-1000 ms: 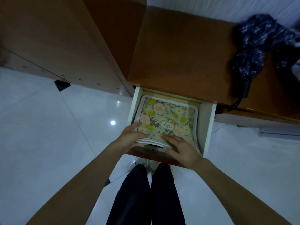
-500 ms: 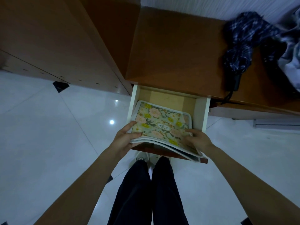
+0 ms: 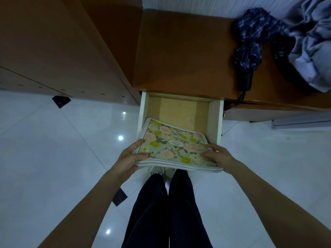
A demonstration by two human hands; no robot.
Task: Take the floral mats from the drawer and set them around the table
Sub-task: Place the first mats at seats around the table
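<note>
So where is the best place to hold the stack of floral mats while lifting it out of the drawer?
Probably by the two short side edges of the mats, one hand on each, as the left hand and right hand do. The stack is flat, wide and floppy, so a two-sided grip stops sagging.

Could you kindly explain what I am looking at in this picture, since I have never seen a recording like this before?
There is no machine here: a person wears a wide-angle camera on the head, looking down, so you see their own arms and dark trousers from above. The left hand and the right hand each have a grip on one side of a stack of floral mats, thumbs on top, holding it above the near end of an open drawer. The bare part of the drawer bottom shows pale wood. The drawer belongs to a brown wooden cabinet. On the cabinet top lie a folded dark checked umbrella and some grey cloth. Below is a glossy white tiled floor.
</note>
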